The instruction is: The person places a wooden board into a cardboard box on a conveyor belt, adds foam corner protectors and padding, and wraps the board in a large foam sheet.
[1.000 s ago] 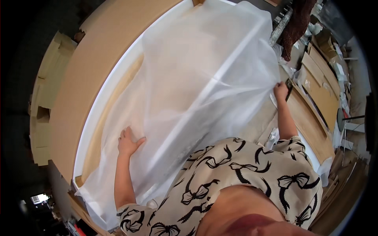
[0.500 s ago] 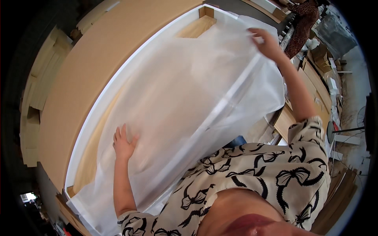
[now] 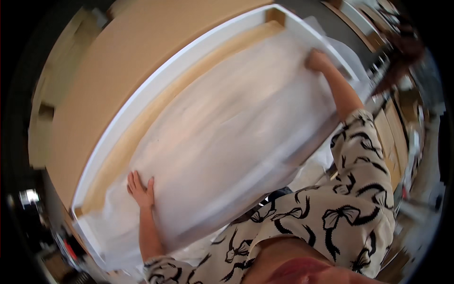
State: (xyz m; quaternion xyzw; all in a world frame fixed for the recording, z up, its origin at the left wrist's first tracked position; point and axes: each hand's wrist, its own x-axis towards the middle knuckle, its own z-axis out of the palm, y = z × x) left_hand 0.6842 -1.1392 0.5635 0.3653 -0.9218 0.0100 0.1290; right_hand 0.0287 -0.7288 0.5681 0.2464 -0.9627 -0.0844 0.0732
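Observation:
A thin, translucent white packing sheet lies over a long shallow white-edged box. Along the far side, a strip of pale wood-coloured panel shows uncovered in the box. My left hand rests on the sheet near the left end, fingers spread. Toward the far right end, my right hand presses down on the sheet just inside the box's end wall. Blur hides its fingers. The sheet covers the box's near side and hangs over the right end.
A large brown cardboard sheet extends beyond the box. Stacked pale boards stand at far left. Past the right end a person in dark patterned clothing is blurred. Flat boards and cartons lie on the right.
My right hand has come down from above the sheet into the box's right end. More wood panel and the right end wall are uncovered. My left hand stays spread on the sheet.

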